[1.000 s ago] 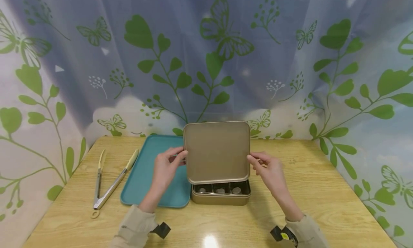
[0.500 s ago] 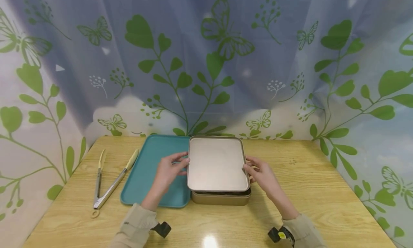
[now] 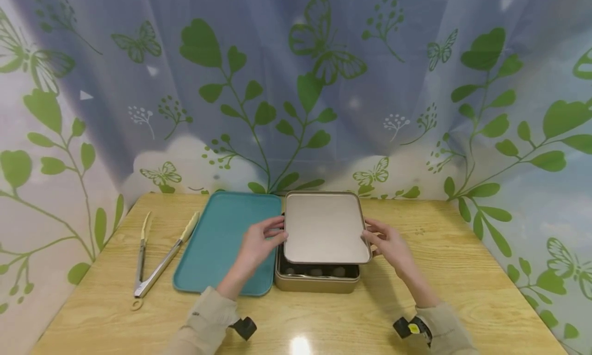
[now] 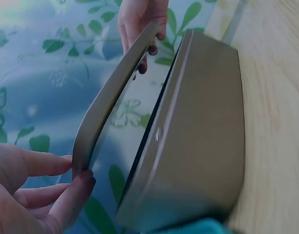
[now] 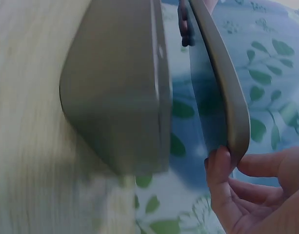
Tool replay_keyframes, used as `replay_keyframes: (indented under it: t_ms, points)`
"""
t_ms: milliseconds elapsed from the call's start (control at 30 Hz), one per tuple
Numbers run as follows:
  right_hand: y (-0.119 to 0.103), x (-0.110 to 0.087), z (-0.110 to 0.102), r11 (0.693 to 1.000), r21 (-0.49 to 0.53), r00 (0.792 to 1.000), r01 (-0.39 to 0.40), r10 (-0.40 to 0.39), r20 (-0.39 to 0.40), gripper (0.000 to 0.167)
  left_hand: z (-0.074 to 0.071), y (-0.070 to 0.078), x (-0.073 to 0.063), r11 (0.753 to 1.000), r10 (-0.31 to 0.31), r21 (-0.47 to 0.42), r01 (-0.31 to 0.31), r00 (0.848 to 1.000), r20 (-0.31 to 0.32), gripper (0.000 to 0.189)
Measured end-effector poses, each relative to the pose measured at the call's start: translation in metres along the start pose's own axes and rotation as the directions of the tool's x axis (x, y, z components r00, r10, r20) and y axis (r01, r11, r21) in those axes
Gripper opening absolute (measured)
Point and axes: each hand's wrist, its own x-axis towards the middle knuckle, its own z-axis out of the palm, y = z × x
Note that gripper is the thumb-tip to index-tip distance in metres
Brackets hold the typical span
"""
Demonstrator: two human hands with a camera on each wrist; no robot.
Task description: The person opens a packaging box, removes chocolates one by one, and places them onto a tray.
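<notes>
**Two-Handed Edge Grip: Balance and Clearance**

On the left of the worktop [image 3: 472,278], the tongs [image 3: 159,271] lie spread near the tray [image 3: 222,242]. The left hand [image 3: 260,240] reaches over the tray, its fingers pinching the left edge of the lid [image 3: 326,227]. The lid hangs tilted above the far part of the tin [image 3: 316,284], apart from it; dim round shapes [image 3: 316,272] show in the near part of the interior. The right hand [image 3: 390,244] pinches the lid's right edge.

For good control, move both hands together and hold fingertips clear of the tin's rim. The lid appears offset to the right; square the edges before any contact. Loosening one side would likely twist it.

Markings: none legible on lid or tin. The yellow patch [image 3: 413,328] at the right wrist is too small to read.
</notes>
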Motion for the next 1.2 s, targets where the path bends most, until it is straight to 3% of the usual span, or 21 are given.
replay_keyframes:
  t_ms: [267, 433, 667, 767, 933, 1000, 1100, 1167, 1200]
  points:
    - [0.012, -0.011, -0.047, 0.994, -0.107, 0.996, 0.030, -0.039, -0.077, 0.054, 0.042, 0.027, 0.014, 0.994, 0.090, 0.056, -0.095, 0.993, 0.077, 0.044]
    - [0.024, -0.018, -0.074, 0.988, -0.149, 0.994, 0.031, -0.047, -0.102, 0.054, 0.072, 0.041, 0.021, 0.991, 0.097, 0.084, -0.106, 0.990, 0.098, 0.045]
    - [0.046, -0.019, -0.107, 0.969, -0.246, 0.992, 0.021, -0.051, -0.117, 0.051, 0.111, 0.057, 0.029, 0.974, 0.099, 0.187, -0.127, 0.983, 0.151, 0.047]
    - [0.054, -0.019, -0.119, 0.960, -0.281, 0.993, 0.004, -0.037, -0.112, 0.050, 0.129, 0.062, 0.033, 0.942, 0.102, 0.298, -0.154, 0.978, 0.183, 0.045]
    - [0.067, -0.019, -0.133, 0.947, -0.319, 0.993, -0.037, -0.002, -0.120, 0.049, 0.156, 0.062, 0.041, 0.842, 0.140, 0.484, -0.236, 0.964, 0.226, 0.019]
    - [0.072, -0.020, -0.136, 0.939, -0.341, 0.992, -0.049, 0.005, -0.129, 0.047, 0.166, 0.061, 0.042, 0.820, 0.117, 0.525, -0.227, 0.965, 0.235, 0.028]
    - [0.080, -0.021, -0.140, 0.931, -0.361, 0.991, -0.061, 0.015, -0.129, 0.044, 0.179, 0.059, 0.046, 0.812, 0.061, 0.550, -0.194, 0.966, 0.252, 0.034]
    - [0.086, -0.021, -0.142, 0.930, -0.361, 0.991, -0.073, 0.029, -0.127, 0.043, 0.187, 0.058, 0.049, 0.776, 0.049, 0.595, -0.207, 0.961, 0.271, 0.025]
    - [0.088, -0.021, -0.143, 0.930, -0.359, 0.991, -0.082, 0.038, -0.127, 0.042, 0.190, 0.057, 0.051, 0.750, 0.054, 0.621, -0.229, 0.956, 0.288, 0.011]
